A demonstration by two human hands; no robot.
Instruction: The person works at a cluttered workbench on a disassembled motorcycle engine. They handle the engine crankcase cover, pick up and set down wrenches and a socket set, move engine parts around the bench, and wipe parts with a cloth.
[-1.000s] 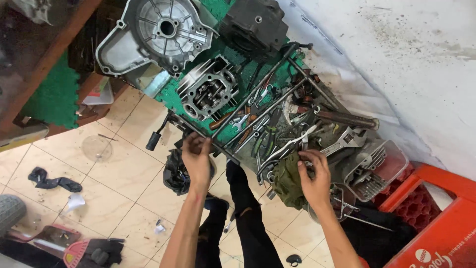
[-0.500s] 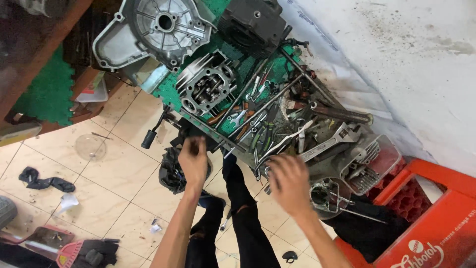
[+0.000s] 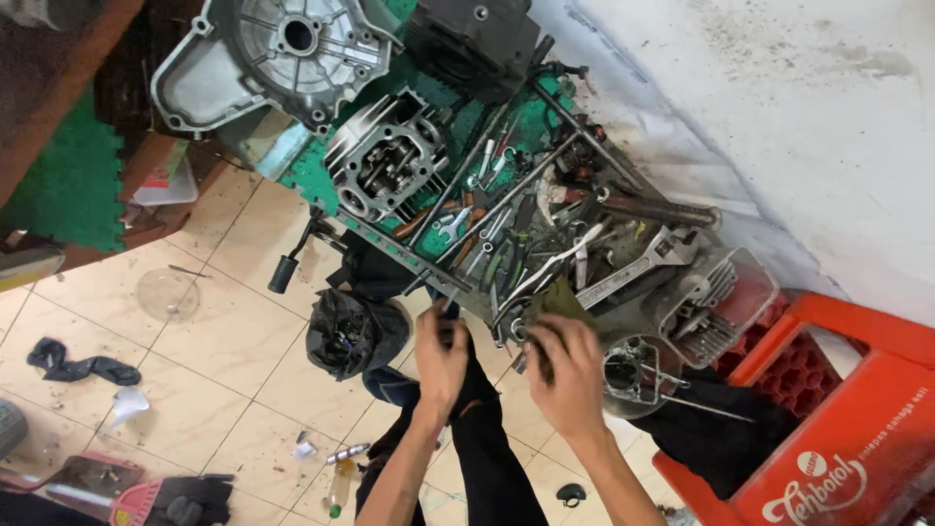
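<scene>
at the far left we see a green foam mat (image 3: 68, 185) on the tiled floor (image 3: 224, 360), and near it a dark rag (image 3: 73, 368) and a clear round lid (image 3: 168, 294). further right, at the far edge, a grey engine cover (image 3: 273, 58) lies beside a finned cylinder head (image 3: 388, 166), both on the green tabletop (image 3: 317, 175). a black plastic bag (image 3: 353, 333) sits on the floor just below that edge.

our left hand (image 3: 440, 353) is closed around a thin dark tool (image 3: 446, 310) whose tip pokes up toward the metal frame (image 3: 409, 255) at the near edge of the tabletop. just to the right, our right hand (image 3: 570, 375) has its fingers curled together over a small dark part at the edge of the pile; we cannot tell exactly what it grips. it touches an olive cloth (image 3: 557, 300) there.

beyond the hands lies a heap of wrenches and pliers (image 3: 506, 244), with a large adjustable spanner (image 3: 638, 265) to the right. near the right hand stands a round metal casing (image 3: 631, 375). at the far right sits a red crate (image 3: 847, 429) against the white wall (image 3: 779, 107).
</scene>
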